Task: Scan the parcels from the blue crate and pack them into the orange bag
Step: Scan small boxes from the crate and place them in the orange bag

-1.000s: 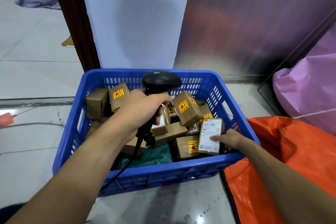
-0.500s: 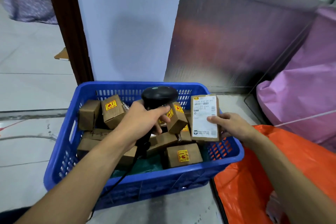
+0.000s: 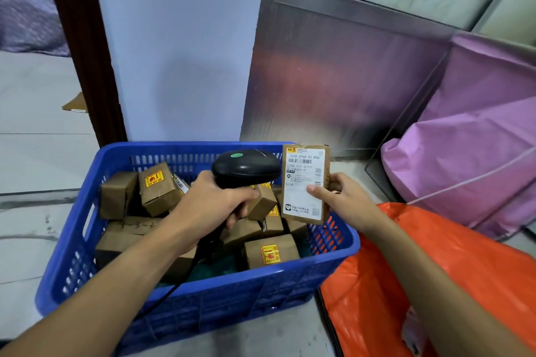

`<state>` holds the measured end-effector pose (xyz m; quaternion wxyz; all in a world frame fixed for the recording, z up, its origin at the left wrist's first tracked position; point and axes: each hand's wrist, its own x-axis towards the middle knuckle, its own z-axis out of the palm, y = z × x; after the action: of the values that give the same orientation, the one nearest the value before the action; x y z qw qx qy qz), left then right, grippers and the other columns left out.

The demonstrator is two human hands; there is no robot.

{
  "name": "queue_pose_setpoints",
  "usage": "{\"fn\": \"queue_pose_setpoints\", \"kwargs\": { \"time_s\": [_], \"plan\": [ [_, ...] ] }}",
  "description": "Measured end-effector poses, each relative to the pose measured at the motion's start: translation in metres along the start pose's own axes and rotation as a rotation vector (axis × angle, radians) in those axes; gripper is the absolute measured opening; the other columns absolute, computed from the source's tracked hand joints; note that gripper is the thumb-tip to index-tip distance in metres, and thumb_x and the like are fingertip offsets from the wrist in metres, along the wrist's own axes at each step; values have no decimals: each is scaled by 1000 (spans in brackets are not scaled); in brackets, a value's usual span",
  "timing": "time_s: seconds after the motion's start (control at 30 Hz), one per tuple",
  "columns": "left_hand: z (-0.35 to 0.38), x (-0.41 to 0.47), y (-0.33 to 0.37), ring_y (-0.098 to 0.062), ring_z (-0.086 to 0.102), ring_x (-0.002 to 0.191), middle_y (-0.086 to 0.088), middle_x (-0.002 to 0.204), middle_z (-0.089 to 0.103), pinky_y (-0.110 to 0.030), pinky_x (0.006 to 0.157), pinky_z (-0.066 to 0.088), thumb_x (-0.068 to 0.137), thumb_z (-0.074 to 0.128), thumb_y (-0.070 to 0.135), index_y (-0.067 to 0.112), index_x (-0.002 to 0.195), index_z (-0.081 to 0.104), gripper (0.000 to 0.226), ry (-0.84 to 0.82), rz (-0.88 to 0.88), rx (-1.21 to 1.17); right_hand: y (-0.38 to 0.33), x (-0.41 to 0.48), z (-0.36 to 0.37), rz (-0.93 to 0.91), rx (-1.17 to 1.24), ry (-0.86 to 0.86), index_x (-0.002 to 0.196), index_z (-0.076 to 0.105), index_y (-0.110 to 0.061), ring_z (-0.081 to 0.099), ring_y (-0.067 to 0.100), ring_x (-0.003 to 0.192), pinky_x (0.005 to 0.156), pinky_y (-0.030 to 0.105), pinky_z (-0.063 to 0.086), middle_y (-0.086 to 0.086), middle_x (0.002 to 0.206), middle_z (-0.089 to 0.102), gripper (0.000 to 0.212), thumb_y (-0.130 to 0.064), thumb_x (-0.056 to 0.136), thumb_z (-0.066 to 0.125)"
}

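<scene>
Though handle-hidden, scanner [image 3: 246,171] in left hand [image 3: 214,206], parcel [image 3: 304,182] (fine print unreadable) in right hand [image 3: 345,200].

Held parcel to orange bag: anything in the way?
Nothing visible. The right hand holds the parcel above the blue crate's right rim, and the orange bag lies just right of the crate. Only that rim sits between them, below the parcel. The scanner in the left hand is on the other side.
</scene>
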<state>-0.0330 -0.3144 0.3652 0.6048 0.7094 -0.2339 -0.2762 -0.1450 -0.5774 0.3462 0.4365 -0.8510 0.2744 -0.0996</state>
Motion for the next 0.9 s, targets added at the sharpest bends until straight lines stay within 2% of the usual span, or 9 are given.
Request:
{"fn": "queue_pose_setpoints", "kwargs": {
  "time_s": [0.17,0.43,0.7,0.9],
  "plan": [
    [0,5,-4,-21,53,57,-8,65,63,-31,61,49,93,73,23,-1,104,72,26,5,-15,18,-3,0,1,-12,-37,-6,126,50,-22,71,5,92,65,17,56,-11,109,68,43,-43,94,70],
    [0,11,-5,-19,53,54,-6,62,60,-28,57,48,93,73,21,-3,100,72,25,8,-36,-1,-2,4,4,-7,-46,-20,126,50,-22,71,4,91,68,19,57,-13,107,68,44,-44,94,70],
    [0,13,-6,-18,52,52,-7,61,59,-25,54,49,94,72,21,-2,100,72,24,2,1,39,-4,5,4,2,-40,-27,127,49,-22,70,3,88,61,15,54,-14,104,66,41,-41,95,69],
    [0,12,-8,-19,52,53,-6,61,60,-28,58,49,93,73,22,-2,94,73,24,12,-5,63,-3,2,2,-17,-44,1,126,50,-22,70,2,90,61,14,54,-15,105,67,42,-42,95,69]
  ]
}}
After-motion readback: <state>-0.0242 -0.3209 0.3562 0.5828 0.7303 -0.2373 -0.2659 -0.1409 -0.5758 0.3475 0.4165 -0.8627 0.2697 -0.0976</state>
